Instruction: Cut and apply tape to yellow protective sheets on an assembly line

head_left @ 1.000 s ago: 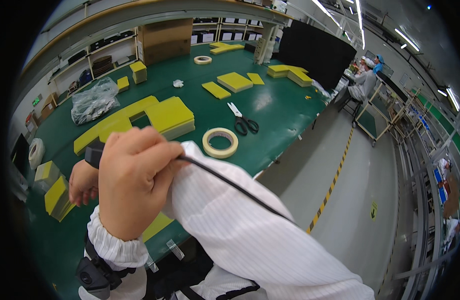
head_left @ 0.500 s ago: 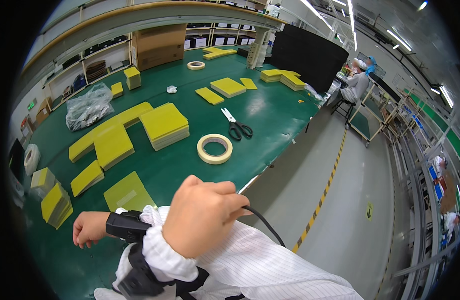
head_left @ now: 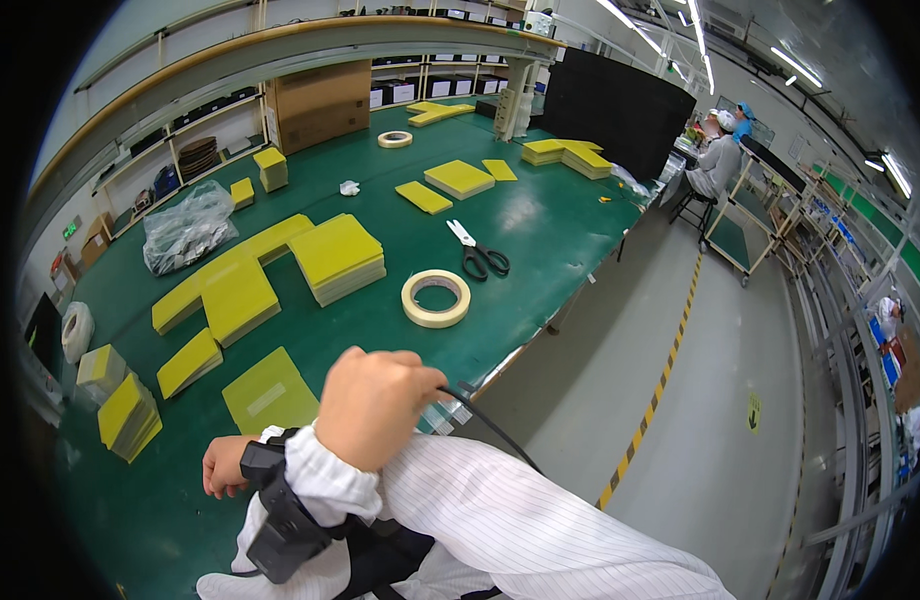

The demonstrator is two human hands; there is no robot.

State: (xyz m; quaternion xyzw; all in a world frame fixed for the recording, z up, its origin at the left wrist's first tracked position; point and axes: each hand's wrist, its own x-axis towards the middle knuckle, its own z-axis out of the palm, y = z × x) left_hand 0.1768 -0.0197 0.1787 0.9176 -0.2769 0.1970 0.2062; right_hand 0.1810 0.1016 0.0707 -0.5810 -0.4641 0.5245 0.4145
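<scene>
A long green bench (head_left: 540, 215) carries stacks of yellow sheets (head_left: 338, 256), a single sheet (head_left: 268, 392) near its front edge, a tape roll (head_left: 436, 298), scissors (head_left: 477, 252) just behind it, a clear plastic bag (head_left: 185, 226), a second tape roll (head_left: 395, 139) far back, and a cardboard box (head_left: 323, 102) at the rear.

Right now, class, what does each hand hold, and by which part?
The right hand pinches a thin black cable at its near end. The left hand appears to hold nothing; its fingers are partly hidden.
</scene>
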